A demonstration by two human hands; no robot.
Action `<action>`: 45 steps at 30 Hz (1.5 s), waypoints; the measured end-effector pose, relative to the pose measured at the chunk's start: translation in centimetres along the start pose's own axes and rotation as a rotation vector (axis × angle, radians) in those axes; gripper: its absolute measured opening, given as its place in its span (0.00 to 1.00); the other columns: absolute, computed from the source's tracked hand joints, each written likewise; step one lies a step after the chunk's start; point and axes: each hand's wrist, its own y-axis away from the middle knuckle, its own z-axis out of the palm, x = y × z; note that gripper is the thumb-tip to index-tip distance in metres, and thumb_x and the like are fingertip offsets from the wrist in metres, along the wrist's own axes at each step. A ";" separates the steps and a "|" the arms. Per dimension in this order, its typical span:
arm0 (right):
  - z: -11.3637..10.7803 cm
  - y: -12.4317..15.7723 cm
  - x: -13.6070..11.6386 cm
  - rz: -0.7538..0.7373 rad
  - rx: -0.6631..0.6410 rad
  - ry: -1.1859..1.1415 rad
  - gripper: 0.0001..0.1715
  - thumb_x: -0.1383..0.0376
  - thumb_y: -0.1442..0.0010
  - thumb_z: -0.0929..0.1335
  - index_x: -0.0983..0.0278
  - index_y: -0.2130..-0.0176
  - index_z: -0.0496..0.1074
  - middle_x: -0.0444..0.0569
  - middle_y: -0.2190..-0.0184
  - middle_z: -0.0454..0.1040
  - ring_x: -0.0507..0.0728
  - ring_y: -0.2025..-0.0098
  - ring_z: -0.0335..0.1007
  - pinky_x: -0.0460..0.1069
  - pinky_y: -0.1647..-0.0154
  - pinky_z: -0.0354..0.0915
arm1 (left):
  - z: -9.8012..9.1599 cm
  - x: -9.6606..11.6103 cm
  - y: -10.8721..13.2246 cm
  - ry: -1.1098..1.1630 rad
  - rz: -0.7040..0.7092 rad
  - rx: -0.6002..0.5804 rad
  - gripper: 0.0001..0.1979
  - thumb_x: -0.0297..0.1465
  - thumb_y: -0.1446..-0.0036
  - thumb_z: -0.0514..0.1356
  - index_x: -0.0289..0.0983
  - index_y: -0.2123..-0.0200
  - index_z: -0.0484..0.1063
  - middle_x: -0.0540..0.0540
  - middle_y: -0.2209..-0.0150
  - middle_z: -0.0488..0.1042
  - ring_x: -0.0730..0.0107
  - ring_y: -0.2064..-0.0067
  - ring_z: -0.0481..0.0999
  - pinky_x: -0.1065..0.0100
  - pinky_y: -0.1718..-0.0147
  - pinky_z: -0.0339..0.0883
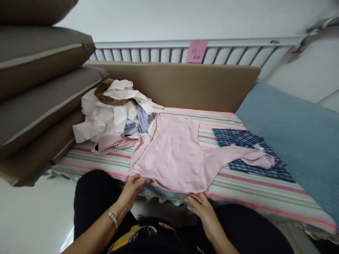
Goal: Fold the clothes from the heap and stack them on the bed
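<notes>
A pink long-sleeved shirt (172, 151) lies spread on the striped mattress (238, 183), one sleeve stretched right over a folded blue plaid garment (238, 139). My left hand (131, 191) pinches the shirt's lower hem at its left corner. My right hand (202, 208) rests at the hem's right part, fingers extended and touching the fabric edge. A bracelet sits on my left wrist.
A pile of white, light blue and brown clothes (113, 109) lies at the back left. Stacked brown cushions (37, 91) stand on the left, a tan cushion (180, 84) along the back and a blue cushion (296, 137) on the right. A pink note (196, 51) hangs on the rail.
</notes>
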 end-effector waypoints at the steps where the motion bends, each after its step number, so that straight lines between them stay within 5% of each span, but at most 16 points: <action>1: 0.8 0.1 -0.1 0.009 0.001 -0.036 0.26 0.57 0.60 0.74 0.61 0.61 0.68 0.47 0.62 0.75 0.58 0.63 0.75 0.48 0.68 0.68 | 0.5 0.1 -0.1 -0.022 -0.014 -0.035 0.20 0.36 0.60 0.68 0.37 0.63 0.67 0.47 0.66 0.77 0.65 0.61 0.76 0.68 0.64 0.66; 8: 2.6 -0.6 -1.2 0.071 0.034 -0.129 0.23 0.54 0.62 0.75 0.63 0.75 0.63 0.36 0.87 0.64 0.47 0.83 0.63 0.42 0.81 0.60 | 1.9 1.8 -0.1 0.055 -0.080 -0.100 0.12 0.37 0.54 0.64 0.38 0.71 0.65 0.51 0.76 0.74 0.71 0.77 0.74 0.68 0.69 0.69; 15: 1.9 -1.3 0.1 0.270 0.029 0.062 0.20 0.54 0.56 0.71 0.62 0.75 0.60 0.37 0.86 0.65 0.47 0.84 0.64 0.41 0.83 0.58 | 1.0 0.6 -0.8 -0.167 -0.231 -0.031 0.13 0.35 0.56 0.63 0.39 0.74 0.59 0.54 0.83 0.67 0.69 0.80 0.72 0.66 0.74 0.69; 19: 0.9 -1.4 1.0 0.261 -0.043 0.319 0.16 0.54 0.52 0.68 0.63 0.77 0.64 0.42 0.85 0.69 0.48 0.85 0.64 0.41 0.85 0.55 | -0.8 0.9 -1.1 -0.356 -0.233 -0.025 0.13 0.37 0.58 0.64 0.38 0.75 0.63 0.53 0.84 0.67 0.66 0.83 0.71 0.67 0.79 0.64; 21: -0.2 -1.2 0.4 0.195 -0.089 0.524 0.17 0.55 0.51 0.67 0.63 0.81 0.64 0.43 0.89 0.67 0.48 0.88 0.60 0.42 0.87 0.51 | -2.1 2.3 -1.0 -0.567 -0.098 -0.003 0.12 0.38 0.57 0.64 0.38 0.77 0.65 0.50 0.83 0.69 0.64 0.81 0.72 0.66 0.78 0.64; 24: -1.0 -1.2 -1.7 -0.145 -0.072 0.759 0.18 0.55 0.48 0.64 0.61 0.83 0.66 0.44 0.86 0.70 0.51 0.85 0.64 0.45 0.82 0.58 | -2.4 4.2 -0.5 -0.893 0.338 0.056 0.10 0.40 0.50 0.58 0.39 0.72 0.71 0.45 0.72 0.75 0.59 0.69 0.76 0.62 0.67 0.67; 27: 0.8 -2.5 -4.1 -0.531 -0.001 0.830 0.17 0.54 0.45 0.61 0.59 0.70 0.73 0.48 0.69 0.78 0.58 0.64 0.74 0.50 0.62 0.67 | 1.1 4.2 -0.7 -0.930 0.688 -0.048 0.14 0.37 0.43 0.53 0.41 0.56 0.71 0.41 0.54 0.74 0.59 0.52 0.73 0.60 0.51 0.63; 30: 3.8 -5.2 -5.1 -0.752 0.016 0.908 0.24 0.56 0.44 0.60 0.62 0.53 0.72 0.53 0.48 0.70 0.61 0.44 0.62 0.54 0.43 0.58 | 6.2 2.9 -2.8 -1.057 0.893 -0.350 0.22 0.34 0.41 0.51 0.43 0.43 0.61 0.44 0.42 0.64 0.62 0.40 0.61 0.58 0.41 0.53; 33: 4.8 -8.7 -4.9 -0.818 0.040 1.142 0.29 0.55 0.42 0.59 0.62 0.44 0.64 0.53 0.41 0.60 0.62 0.37 0.49 0.61 0.38 0.48 | 8.6 2.6 -6.4 -1.265 0.915 -0.429 0.29 0.38 0.42 0.53 0.41 0.38 0.52 0.43 0.37 0.56 0.57 0.36 0.51 0.50 0.39 0.46; 38: 2.4 -12.7 -5.4 -0.640 0.162 1.383 0.31 0.52 0.42 0.58 0.61 0.43 0.63 0.54 0.39 0.57 0.64 0.37 0.48 0.64 0.40 0.49 | 6.2 5.3 -11.3 -1.428 0.770 0.042 0.27 0.41 0.41 0.50 0.32 0.42 0.60 0.32 0.39 0.56 0.45 0.37 0.50 0.40 0.42 0.45; 40: 2.5 -13.2 -6.2 -0.645 0.197 1.384 0.31 0.52 0.41 0.57 0.62 0.43 0.63 0.55 0.39 0.56 0.64 0.37 0.48 0.63 0.40 0.50 | 6.2 5.8 -12.0 -1.429 0.803 0.131 0.25 0.38 0.40 0.50 0.31 0.42 0.60 0.32 0.39 0.57 0.46 0.37 0.50 0.41 0.43 0.47; 45: 4.6 -15.3 -7.4 -0.858 0.051 1.394 0.29 0.51 0.40 0.57 0.56 0.42 0.61 0.48 0.38 0.56 0.61 0.36 0.47 0.62 0.38 0.48 | 8.9 5.6 -14.0 -1.499 1.023 -0.200 0.27 0.37 0.39 0.50 0.39 0.38 0.52 0.42 0.37 0.55 0.60 0.36 0.50 0.51 0.40 0.50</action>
